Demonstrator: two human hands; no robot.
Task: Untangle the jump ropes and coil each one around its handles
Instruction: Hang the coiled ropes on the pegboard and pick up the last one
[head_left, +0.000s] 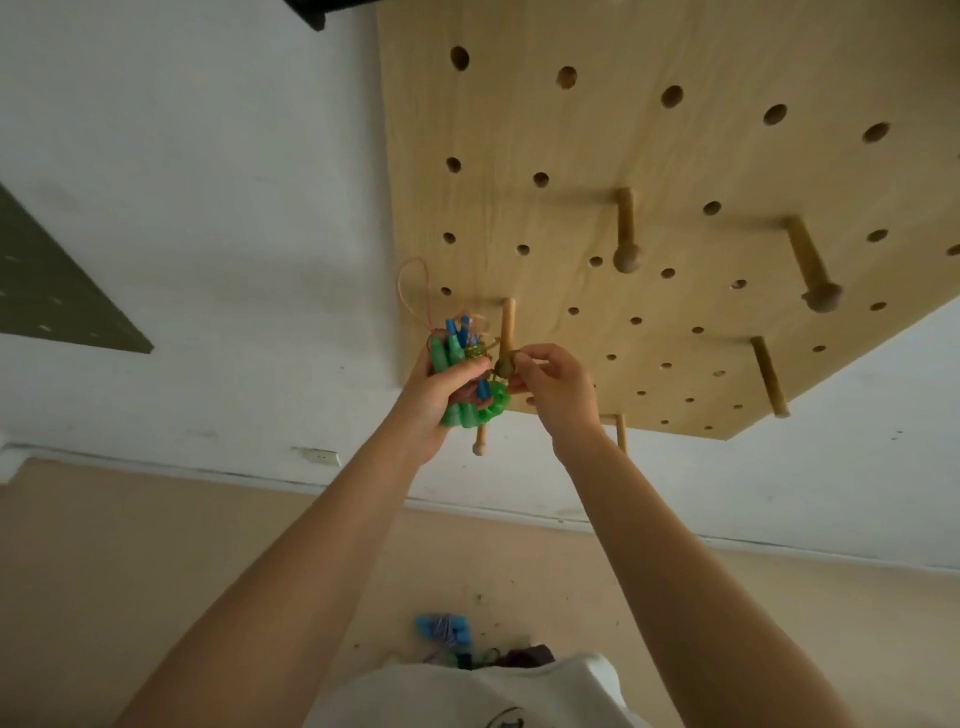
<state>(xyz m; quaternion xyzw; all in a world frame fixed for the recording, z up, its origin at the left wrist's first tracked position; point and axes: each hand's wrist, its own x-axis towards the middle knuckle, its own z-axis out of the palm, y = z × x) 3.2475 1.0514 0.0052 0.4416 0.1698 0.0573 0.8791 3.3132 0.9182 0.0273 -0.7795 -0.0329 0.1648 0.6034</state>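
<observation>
My left hand grips a bundle of jump ropes with green and blue handles, green cord coiled at its lower end and a thin pink loop sticking up. The bundle is held against a wooden peg at the lower left corner of the pegboard. My right hand pinches something small at the round knob of that peg; I cannot tell whether it is cord or the knob itself. On the floor below lies another blue-handled rope.
The wooden pegboard hangs on a white wall and carries several more pegs. A dark panel sits on the wall at left. Dark items lie on the beige floor near my white shirt.
</observation>
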